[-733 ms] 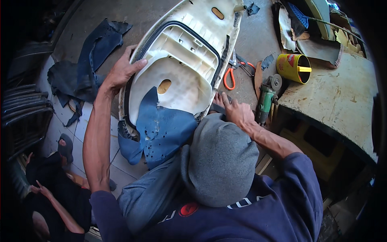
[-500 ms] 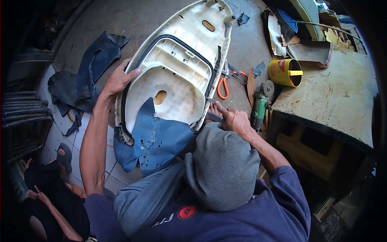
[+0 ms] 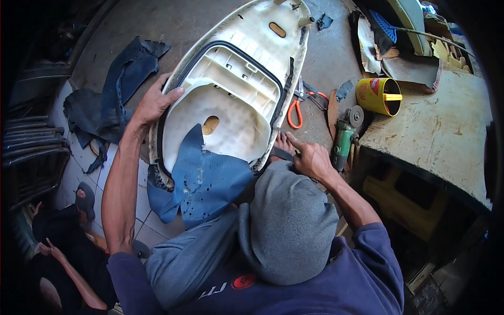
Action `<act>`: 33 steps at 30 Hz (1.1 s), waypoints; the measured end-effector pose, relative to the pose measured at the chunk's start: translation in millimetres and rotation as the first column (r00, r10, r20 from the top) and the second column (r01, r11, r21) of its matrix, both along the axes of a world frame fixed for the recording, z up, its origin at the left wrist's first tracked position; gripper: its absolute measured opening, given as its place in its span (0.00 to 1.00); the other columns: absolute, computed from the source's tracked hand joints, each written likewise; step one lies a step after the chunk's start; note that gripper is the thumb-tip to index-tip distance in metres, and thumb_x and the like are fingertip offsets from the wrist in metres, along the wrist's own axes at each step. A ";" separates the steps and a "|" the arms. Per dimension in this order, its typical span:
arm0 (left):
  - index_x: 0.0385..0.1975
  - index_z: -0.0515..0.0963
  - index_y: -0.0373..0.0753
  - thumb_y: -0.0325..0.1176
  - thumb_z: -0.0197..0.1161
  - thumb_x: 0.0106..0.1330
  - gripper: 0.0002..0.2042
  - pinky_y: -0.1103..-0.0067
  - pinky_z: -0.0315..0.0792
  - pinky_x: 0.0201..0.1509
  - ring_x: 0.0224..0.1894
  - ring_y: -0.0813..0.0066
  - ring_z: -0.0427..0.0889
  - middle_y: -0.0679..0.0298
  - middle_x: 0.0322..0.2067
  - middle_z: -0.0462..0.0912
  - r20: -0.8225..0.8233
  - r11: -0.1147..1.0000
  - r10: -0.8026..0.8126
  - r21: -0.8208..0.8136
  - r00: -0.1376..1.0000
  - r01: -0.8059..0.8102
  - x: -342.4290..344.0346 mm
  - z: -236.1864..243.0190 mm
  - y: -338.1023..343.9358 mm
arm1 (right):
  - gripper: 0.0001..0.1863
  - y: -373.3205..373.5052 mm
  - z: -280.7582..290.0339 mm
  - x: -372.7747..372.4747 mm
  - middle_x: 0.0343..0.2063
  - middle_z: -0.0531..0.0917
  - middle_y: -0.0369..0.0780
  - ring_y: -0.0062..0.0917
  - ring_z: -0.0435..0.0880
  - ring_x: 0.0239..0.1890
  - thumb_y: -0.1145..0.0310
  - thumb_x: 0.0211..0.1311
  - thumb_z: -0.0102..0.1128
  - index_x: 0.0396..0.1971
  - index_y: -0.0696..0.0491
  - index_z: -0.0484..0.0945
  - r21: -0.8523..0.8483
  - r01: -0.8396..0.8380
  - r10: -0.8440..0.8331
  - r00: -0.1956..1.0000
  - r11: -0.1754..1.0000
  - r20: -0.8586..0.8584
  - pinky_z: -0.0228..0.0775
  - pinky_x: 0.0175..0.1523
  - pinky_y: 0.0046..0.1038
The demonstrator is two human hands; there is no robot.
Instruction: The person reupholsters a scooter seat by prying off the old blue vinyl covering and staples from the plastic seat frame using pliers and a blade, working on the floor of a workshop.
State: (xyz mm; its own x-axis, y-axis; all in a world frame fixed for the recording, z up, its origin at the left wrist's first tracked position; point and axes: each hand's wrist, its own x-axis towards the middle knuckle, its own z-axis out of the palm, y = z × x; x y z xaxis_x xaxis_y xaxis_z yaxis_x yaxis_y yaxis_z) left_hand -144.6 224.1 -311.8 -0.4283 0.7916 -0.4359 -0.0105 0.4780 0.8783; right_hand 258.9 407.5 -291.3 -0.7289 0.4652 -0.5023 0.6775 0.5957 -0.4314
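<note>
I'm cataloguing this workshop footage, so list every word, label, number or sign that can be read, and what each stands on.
Yellow can: red label with small print, too small to quote reliably.
Dark purple shirt: white lettering, partly hidden, beside a red round emblem; not copied out here.
Blue sheet: faint marks near its upper edge, perhaps writing; too faint to read.
White shell: none that I can make out.

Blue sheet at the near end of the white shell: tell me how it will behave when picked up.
The blue sheet will probably flop, since it drapes and curls over the white shell. It looks thin, so likely light for its size. It may tear where small holes seem to pepper it.
</note>
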 end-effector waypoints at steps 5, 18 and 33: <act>0.66 0.67 0.32 0.51 0.73 0.62 0.38 0.77 0.71 0.59 0.55 0.68 0.78 0.52 0.53 0.80 -0.054 0.999 0.016 0.045 0.998 -0.013 -10.3 -11.4 -6.0 | 0.33 10.3 37.5 -26.4 0.37 0.84 0.50 0.43 0.87 0.29 0.67 0.61 0.56 0.70 0.43 0.69 0.145 -0.494 0.426 0.839 0.857 0.340 0.78 0.32 0.42; 0.68 0.64 0.33 0.50 0.77 0.57 0.44 0.75 0.70 0.62 0.57 0.66 0.77 0.51 0.55 0.78 0.131 0.998 0.037 0.040 0.991 -0.042 -3.8 7.4 -2.1 | 0.39 -17.4 18.8 4.1 0.36 0.85 0.55 0.53 0.86 0.36 0.67 0.56 0.60 0.72 0.43 0.64 -0.077 -0.156 0.169 0.963 0.985 0.210 0.78 0.43 0.51; 0.67 0.65 0.32 0.50 0.77 0.57 0.43 0.76 0.72 0.59 0.59 0.66 0.75 0.50 0.56 0.77 0.069 0.998 0.013 0.061 0.998 -0.017 1.6 8.2 -0.8 | 0.38 -20.0 -23.6 27.0 0.39 0.85 0.57 0.51 0.87 0.35 0.55 0.62 0.62 0.73 0.40 0.63 -0.037 -0.127 0.127 0.992 0.991 0.007 0.79 0.41 0.50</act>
State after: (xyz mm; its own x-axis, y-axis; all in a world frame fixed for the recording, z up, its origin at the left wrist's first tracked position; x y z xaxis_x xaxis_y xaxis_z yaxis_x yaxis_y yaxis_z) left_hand -143.0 223.3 -303.6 -0.4112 0.8113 -0.4156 -0.0787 0.4226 0.9029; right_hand 285.9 387.5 -314.9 -0.7762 0.3505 -0.5241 0.6014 0.6612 -0.4484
